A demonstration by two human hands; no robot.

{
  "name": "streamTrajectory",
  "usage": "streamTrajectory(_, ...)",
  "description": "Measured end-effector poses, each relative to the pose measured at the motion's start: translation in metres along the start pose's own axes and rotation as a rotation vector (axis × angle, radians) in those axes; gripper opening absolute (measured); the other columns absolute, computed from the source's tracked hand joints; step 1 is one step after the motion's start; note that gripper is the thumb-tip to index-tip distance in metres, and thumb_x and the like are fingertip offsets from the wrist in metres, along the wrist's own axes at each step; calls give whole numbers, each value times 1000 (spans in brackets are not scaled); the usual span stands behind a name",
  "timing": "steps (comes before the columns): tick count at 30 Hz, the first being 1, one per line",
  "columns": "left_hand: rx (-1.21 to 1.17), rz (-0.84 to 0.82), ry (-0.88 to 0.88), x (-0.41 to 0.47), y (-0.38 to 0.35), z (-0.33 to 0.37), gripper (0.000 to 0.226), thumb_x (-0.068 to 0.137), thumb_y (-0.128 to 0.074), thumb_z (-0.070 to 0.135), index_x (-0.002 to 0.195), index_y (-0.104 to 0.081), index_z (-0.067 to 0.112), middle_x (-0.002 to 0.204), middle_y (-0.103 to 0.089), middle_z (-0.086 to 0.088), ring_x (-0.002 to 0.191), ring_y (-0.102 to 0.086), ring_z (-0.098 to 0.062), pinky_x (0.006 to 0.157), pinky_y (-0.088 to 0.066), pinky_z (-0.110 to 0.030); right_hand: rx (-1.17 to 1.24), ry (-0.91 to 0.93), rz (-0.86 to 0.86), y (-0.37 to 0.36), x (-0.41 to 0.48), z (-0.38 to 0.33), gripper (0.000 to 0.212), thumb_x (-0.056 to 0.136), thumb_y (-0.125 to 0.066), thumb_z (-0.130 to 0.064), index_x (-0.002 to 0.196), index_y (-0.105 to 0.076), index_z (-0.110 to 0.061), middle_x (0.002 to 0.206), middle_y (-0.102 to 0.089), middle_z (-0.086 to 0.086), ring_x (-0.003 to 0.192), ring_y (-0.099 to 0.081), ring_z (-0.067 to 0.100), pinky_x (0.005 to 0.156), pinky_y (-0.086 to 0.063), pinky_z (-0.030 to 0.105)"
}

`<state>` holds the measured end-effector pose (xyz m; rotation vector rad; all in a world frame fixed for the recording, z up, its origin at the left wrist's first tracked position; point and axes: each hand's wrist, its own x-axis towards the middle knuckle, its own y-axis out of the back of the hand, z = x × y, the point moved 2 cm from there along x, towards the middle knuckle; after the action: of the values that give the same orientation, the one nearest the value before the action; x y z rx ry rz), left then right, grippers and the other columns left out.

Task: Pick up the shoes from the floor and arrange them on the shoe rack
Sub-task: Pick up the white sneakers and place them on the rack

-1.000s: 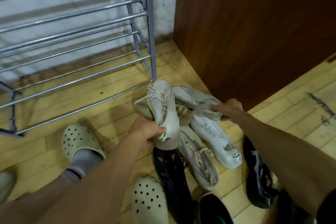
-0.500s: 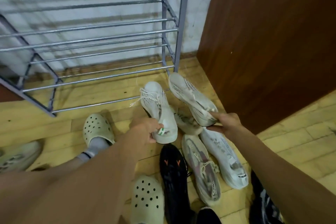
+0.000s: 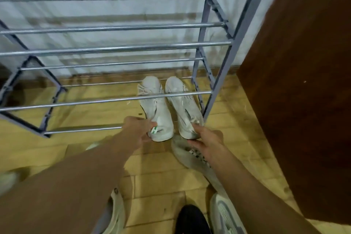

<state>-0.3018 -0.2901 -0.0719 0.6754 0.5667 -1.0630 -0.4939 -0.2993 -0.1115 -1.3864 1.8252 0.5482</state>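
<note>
Two white sneakers lie side by side, toes pointing to the wall, at the right end of the grey metal shoe rack's (image 3: 117,49) lowest tier. My left hand (image 3: 138,132) grips the heel of the left white sneaker (image 3: 156,106), by its green tag. My right hand (image 3: 206,139) holds the heel of the right white sneaker (image 3: 183,104). A rack bar crosses over both shoes. On the floor below my right hand lies a grey sneaker (image 3: 191,159), with a black shoe (image 3: 191,218) and another grey sneaker (image 3: 226,214) near the bottom edge.
A dark brown wooden cabinet (image 3: 303,81) stands right beside the rack's right posts. A pale clog (image 3: 115,213) shows under my left forearm. The floor is light wood planks (image 3: 157,180). A white wall runs behind the rack.
Both hands have carried the pair of white sneakers up from the pile and forward into the rack's lowest tier. The view has tilted up toward the rack.
</note>
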Motion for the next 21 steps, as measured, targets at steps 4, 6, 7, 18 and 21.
streamTrajectory(4,6,35,-30,39,-8,18,42,74,-78,1,112,-62,-4,101,-67,-21,76,-66,-30,54,-57,-38,14,26,63,-29,36,-4,43,74,-80,-13,111,-63,0,108,-67,11,81,-68,22,67,-61,33)
streamTrajectory(6,22,37,-25,56,-14,24,39,75,-76,1,112,-62,-1,94,-67,-17,74,-66,-28,56,-58,-37,41,49,91,-38,52,-7,46,74,-81,-11,114,-62,-1,110,-67,12,91,-69,26,58,-60,26)
streamTrajectory(7,29,19,-13,62,-19,26,37,77,-75,0,111,-62,-2,88,-66,-15,68,-64,-25,51,-58,-34,43,59,101,-41,58,-8,50,73,-82,-13,117,-61,-1,113,-67,12,94,-69,27,51,-57,23)
streamTrajectory(18,49,55,-58,92,-42,5,51,80,-72,31,119,-61,1,106,-67,-12,97,-67,-32,83,-58,-43,-120,93,-75,-11,57,-21,45,76,-79,-23,113,-64,-2,108,-67,9,101,-64,23,73,-58,31)
streamTrajectory(21,54,131,-59,73,-43,0,67,75,-66,47,123,-57,1,118,-61,-14,105,-62,-33,92,-53,-45,-454,185,-78,21,44,-31,32,78,-77,-34,96,-66,-10,103,-69,8,92,-65,20,74,-57,30)
